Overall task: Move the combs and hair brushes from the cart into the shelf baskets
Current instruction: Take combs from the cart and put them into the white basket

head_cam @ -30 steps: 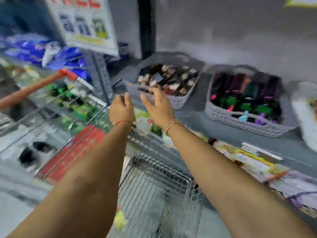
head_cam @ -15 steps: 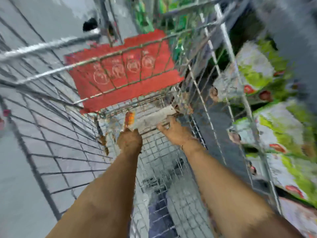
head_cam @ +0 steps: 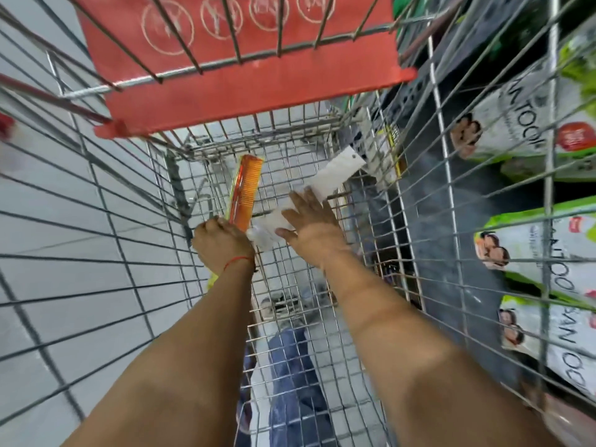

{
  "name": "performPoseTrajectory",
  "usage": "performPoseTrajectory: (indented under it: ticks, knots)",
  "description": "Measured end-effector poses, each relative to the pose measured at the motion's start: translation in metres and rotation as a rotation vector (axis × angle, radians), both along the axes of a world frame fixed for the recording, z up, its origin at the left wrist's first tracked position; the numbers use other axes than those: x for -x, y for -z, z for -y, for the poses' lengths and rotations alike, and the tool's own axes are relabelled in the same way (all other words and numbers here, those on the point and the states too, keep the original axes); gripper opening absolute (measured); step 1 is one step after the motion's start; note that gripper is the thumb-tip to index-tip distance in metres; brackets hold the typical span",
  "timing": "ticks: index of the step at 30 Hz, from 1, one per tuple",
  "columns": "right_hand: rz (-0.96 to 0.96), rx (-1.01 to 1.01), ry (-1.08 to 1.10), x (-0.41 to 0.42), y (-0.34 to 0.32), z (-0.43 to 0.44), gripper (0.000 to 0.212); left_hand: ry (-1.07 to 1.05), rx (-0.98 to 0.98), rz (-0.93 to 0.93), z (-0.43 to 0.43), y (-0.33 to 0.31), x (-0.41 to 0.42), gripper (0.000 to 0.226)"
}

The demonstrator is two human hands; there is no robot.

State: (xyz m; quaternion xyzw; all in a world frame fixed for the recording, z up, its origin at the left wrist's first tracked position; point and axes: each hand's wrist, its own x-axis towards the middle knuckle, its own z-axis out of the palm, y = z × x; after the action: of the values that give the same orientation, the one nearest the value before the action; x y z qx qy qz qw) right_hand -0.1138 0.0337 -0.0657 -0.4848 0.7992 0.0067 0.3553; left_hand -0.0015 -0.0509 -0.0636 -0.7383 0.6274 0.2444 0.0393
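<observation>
Both my arms reach down into the wire cart. My left hand is closed around the near end of an orange comb, which points away from me along the cart floor. My right hand lies on a long white packaged comb that stretches diagonally toward the cart's far right corner; its fingers curl over the pack's near part. The shelf baskets are out of view.
The cart's red child-seat flap hangs above the far end. Steep wire walls close in on the left and right. Green-and-white product packs fill the shelf on the right. Grey floor tiles and blue jeans show through the mesh.
My view swung from the shelf baskets down into the cart. Both hands dropped from the shelf to the cart floor; the left closed on the orange comb, the right on the white pack.
</observation>
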Motion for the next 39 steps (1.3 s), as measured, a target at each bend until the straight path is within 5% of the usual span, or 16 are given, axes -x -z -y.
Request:
performPoseTrajectory:
  ticks: [4,7,9,13,19,22,27,31,39]
  knots:
    - [0.081,0.145,0.154,-0.010,-0.011,-0.054,0.045,0.018,-0.043,0.008,-0.001,-0.006,0.003,0.044]
    - [-0.048,0.209,0.435,-0.019,-0.012,-0.064,0.040,0.033,-0.076,-0.021,-0.005,-0.009,0.006,0.041]
    - [-0.163,0.156,0.713,-0.022,-0.013,-0.052,0.053,0.052,-0.082,-0.033,-0.006,-0.009,0.005,0.039]
    - [-0.047,-0.030,0.998,-0.030,-0.008,-0.031,0.074,0.055,-0.087,-0.084,-0.004,-0.006,0.001,0.039]
    - [0.069,0.280,1.352,-0.043,-0.018,-0.049,0.013,0.034,-0.105,-0.088,0.002,-0.007,-0.001,0.043]
    - [0.136,0.161,1.362,-0.053,-0.015,-0.070,0.026,0.023,-0.136,-0.062,-0.002,-0.009,0.001,0.043]
    - [-0.135,-0.013,1.276,-0.052,-0.009,-0.073,0.058,-0.041,-0.156,-0.054,-0.009,-0.004,-0.001,0.053]
    - [-0.097,-0.038,1.087,-0.041,-0.008,-0.069,0.054,-0.064,-0.177,-0.047,-0.010,0.001,-0.003,0.049]
    - [0.145,-0.004,1.220,-0.043,-0.025,-0.084,0.030,-0.320,-0.426,-0.379,-0.027,-0.006,-0.005,0.037]
